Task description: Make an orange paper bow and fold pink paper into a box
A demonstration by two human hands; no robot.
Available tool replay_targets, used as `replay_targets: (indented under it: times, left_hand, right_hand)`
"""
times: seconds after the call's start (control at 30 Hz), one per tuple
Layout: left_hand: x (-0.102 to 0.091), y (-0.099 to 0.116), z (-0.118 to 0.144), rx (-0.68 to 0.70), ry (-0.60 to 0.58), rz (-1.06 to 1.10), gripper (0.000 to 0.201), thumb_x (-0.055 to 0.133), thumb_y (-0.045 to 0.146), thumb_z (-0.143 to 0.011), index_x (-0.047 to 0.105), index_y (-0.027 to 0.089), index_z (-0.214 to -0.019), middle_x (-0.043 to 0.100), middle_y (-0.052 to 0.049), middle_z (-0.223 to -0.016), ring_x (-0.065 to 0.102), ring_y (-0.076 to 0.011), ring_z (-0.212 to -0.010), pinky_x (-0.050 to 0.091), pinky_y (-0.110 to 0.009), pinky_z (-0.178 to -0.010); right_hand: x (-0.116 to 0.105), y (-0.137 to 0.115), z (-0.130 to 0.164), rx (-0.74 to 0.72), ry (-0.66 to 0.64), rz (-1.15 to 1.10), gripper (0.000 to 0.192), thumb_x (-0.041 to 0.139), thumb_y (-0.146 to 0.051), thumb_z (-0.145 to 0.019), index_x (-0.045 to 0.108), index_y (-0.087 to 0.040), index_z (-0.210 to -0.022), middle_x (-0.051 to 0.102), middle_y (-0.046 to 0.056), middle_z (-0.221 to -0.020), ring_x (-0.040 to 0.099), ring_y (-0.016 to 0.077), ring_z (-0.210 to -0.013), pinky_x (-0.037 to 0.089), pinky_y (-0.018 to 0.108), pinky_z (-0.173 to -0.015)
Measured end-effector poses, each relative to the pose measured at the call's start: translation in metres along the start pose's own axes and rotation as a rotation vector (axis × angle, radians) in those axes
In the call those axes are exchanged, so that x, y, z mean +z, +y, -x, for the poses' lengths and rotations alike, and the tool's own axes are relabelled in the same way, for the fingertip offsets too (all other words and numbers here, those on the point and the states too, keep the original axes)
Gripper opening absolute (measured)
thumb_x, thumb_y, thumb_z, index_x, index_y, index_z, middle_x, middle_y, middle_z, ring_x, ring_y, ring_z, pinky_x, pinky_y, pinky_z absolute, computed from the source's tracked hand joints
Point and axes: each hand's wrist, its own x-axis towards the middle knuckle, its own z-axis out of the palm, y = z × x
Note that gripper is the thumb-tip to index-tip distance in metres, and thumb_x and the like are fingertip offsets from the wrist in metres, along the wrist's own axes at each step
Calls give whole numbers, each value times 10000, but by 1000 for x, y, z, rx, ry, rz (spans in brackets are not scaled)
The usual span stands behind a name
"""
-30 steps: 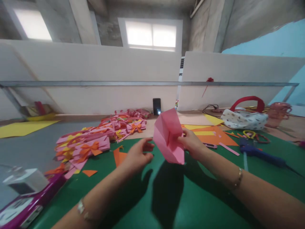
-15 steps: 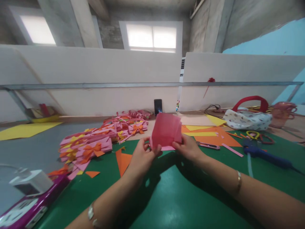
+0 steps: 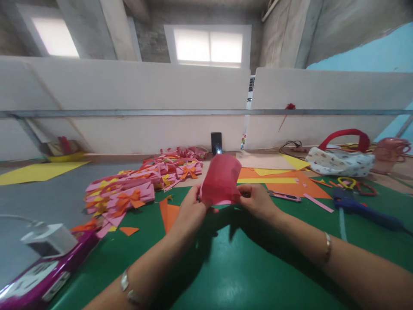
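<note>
A folded pink paper piece (image 3: 222, 174) is held up over the green mat (image 3: 219, 275), its top edge curving. My left hand (image 3: 193, 206) grips its lower left corner, thumb in front. At the lower right corner, my right hand (image 3: 254, 199) pinches the paper between thumb and fingers. Left of my hands lie orange paper scraps (image 3: 170, 215) and a heap of pink paper bags with orange and yellow bows (image 3: 129, 198). Beyond my right hand is a pink utility knife (image 3: 284, 196) beside a pink paper strip (image 3: 318, 202).
A blue glue gun (image 3: 364, 211) and yellow-handled scissors (image 3: 346, 183) lie at right, near a white bag with a red handle (image 3: 340, 159). A phone (image 3: 216, 143) leans on the back panel. A purple power strip (image 3: 64, 267) with a white charger (image 3: 50, 239) sits front left.
The pink paper has turned and bent slightly between my hands; its layers at the right edge now sit closer together. My right fingers have shifted to a pinch at the corner.
</note>
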Motion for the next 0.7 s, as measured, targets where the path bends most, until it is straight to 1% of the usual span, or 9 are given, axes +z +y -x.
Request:
replay_targets:
  times: [0.07, 0.13, 0.27, 0.33, 0.4, 0.47, 0.57, 0.63, 0.7]
  left_hand:
    - [1, 2, 2, 25, 13, -3, 439, 546, 146, -649, 488, 216, -1078, 571, -78, -1104, 585, -197, -849, 526, -291, -644]
    - [1, 4, 3, 51, 16, 2, 437, 535, 142, -651, 497, 215, -1080, 563, -75, -1129, 573, -209, -909, 527, -280, -637]
    - [-1, 6, 3, 77, -1, -4, 440, 535, 141, -649, 517, 220, -1081, 559, -59, -1152, 561, -221, -957, 529, -283, -626]
    - [-2, 5, 1, 75, -1, 5, 428, 539, 153, -655, 521, 216, -1078, 558, -58, -1155, 567, -218, -940, 527, -284, -625]
    - [-3, 5, 0, 64, 3, 20, 412, 539, 151, -661, 526, 210, -1068, 562, -58, -1148, 573, -200, -896, 524, -278, -626]
    - [-3, 4, 0, 62, -6, 37, 405, 533, 138, -669, 529, 206, -1068, 565, -53, -1138, 569, -179, -860, 520, -272, -635]
    - [-3, 4, 2, 66, -28, 84, 397, 535, 136, -688, 533, 208, -1078, 571, -41, -1118, 560, -162, -865, 515, -262, -664]
    - [-3, 4, 3, 51, -25, 118, 364, 544, 152, -700, 547, 205, -1059, 583, -38, -1085, 560, -157, -870, 511, -256, -676]
    - [-3, 4, 3, 23, -2, 142, 324, 550, 154, -697, 563, 194, -1018, 601, -40, -1014, 567, -157, -848, 512, -256, -670]
  right_hand:
    - [-1, -1, 1, -11, 1, 7, 244, 535, -318, -757, 689, -128, -751, 692, 30, -703, 625, 184, -693, 430, 225, -555]
    - [-2, -4, 2, -30, 3, 23, 228, 525, -294, -766, 692, -139, -757, 694, 32, -724, 627, 188, -729, 440, 234, -586]
    - [-5, -11, 4, -75, 7, 57, 177, 544, -245, -754, 702, -173, -790, 681, 62, -943, 602, 203, -916, 463, 266, -717]
    - [-5, -12, 5, -96, 1, 58, 177, 547, -241, -757, 705, -177, -806, 650, 78, -1031, 587, 196, -962, 469, 265, -745]
    - [-5, -11, 5, -108, 6, 32, 159, 569, -228, -743, 703, -173, -811, 644, 84, -1031, 592, 184, -947, 476, 261, -749]
    - [-5, -9, 5, -105, 21, -2, 122, 612, -211, -708, 694, -164, -785, 660, 80, -970, 604, 179, -905, 480, 269, -749]
    - [-6, -9, 4, -90, 31, -33, 78, 626, -198, -695, 676, -162, -743, 674, 59, -908, 613, 173, -873, 478, 277, -757]
    - [-6, -11, 5, -100, 12, -48, 86, 614, -201, -704, 670, -170, -762, 669, 46, -921, 610, 164, -875, 479, 273, -750]
    - [-7, -13, 6, -127, -9, -43, 120, 636, -193, -677, 665, -177, -793, 655, 38, -954, 599, 161, -881, 481, 267, -732]
